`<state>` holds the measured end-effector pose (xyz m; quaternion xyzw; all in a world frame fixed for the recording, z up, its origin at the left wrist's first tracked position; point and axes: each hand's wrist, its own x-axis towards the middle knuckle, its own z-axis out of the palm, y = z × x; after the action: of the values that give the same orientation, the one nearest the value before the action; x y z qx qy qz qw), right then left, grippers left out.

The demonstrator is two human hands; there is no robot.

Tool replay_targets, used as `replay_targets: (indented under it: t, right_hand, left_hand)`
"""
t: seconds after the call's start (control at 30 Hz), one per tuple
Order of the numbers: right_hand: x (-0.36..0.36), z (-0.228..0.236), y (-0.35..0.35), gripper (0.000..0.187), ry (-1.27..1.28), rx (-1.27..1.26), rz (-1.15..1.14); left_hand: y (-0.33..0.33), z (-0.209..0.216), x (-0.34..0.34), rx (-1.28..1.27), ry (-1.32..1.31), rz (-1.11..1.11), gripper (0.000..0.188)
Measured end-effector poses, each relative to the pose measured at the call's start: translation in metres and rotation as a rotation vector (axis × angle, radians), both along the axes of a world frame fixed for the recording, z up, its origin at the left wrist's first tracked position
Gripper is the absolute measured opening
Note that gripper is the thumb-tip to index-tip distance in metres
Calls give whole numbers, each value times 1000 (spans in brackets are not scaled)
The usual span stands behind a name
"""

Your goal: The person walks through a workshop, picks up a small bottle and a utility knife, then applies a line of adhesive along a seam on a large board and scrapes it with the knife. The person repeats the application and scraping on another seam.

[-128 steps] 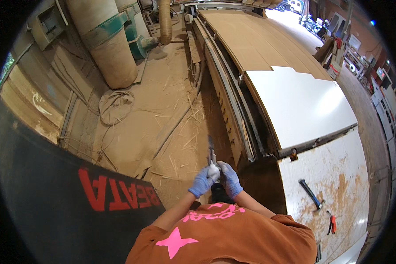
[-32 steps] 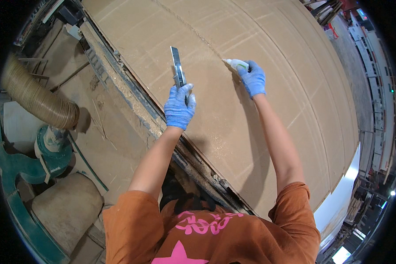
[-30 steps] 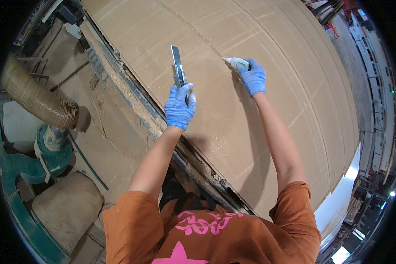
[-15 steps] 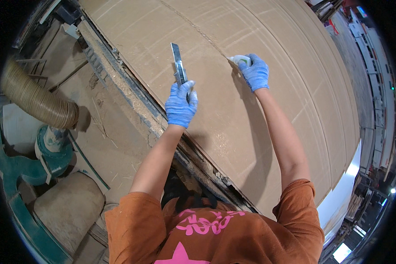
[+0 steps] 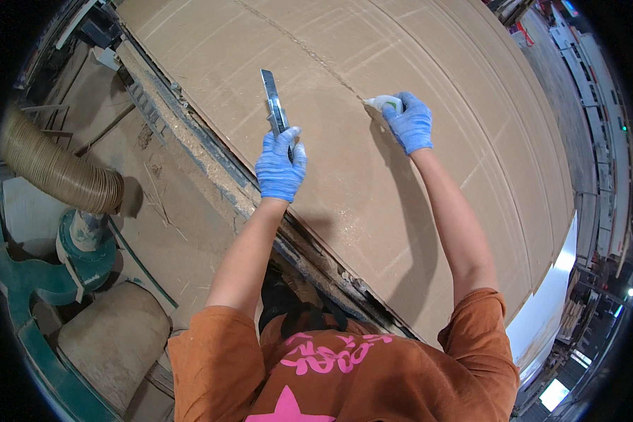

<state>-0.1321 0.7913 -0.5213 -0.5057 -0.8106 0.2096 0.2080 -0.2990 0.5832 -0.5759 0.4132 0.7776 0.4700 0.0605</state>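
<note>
My left hand (image 5: 281,165), in a blue knit glove, grips a utility knife (image 5: 275,105) whose wide metal blade points away from me above the board. In my right hand (image 5: 409,123), gloved the same way, is a small white squeeze bottle (image 5: 384,103), tilted with its nozzle pointing left. The nozzle is at the near end of a rough line (image 5: 309,50) that runs across the large brown board (image 5: 337,169); whether it touches the surface I cannot tell. Fingers hide part of both the knife handle and the bottle.
A dusty machine edge (image 5: 211,169) runs along the board's left side. Left of it are a ribbed hose (image 5: 63,165), a green machine frame (image 5: 88,246) and a sawdust-covered floor (image 5: 169,260). A white sheet (image 5: 548,295) shows under the board at right.
My left hand with the knife has shifted slightly left in the picture. The bottle in my right hand has moved a little nearer along the line.
</note>
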Motion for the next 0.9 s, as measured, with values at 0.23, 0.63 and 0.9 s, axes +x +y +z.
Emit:
replay_targets:
  t: [0.23, 0.63, 0.9]
  right_hand:
    - [-14, 0, 4, 30, 40, -45, -11]
    - [-12, 2, -1, 30, -19, 19, 22]
    - [8, 6, -6, 29, -30, 11, 6]
  left_hand:
    - [0, 2, 1, -16, 22, -5, 33]
    - [0, -1, 1, -31, 11, -9, 34]
    - [0, -1, 0, -57, 11, 2, 33]
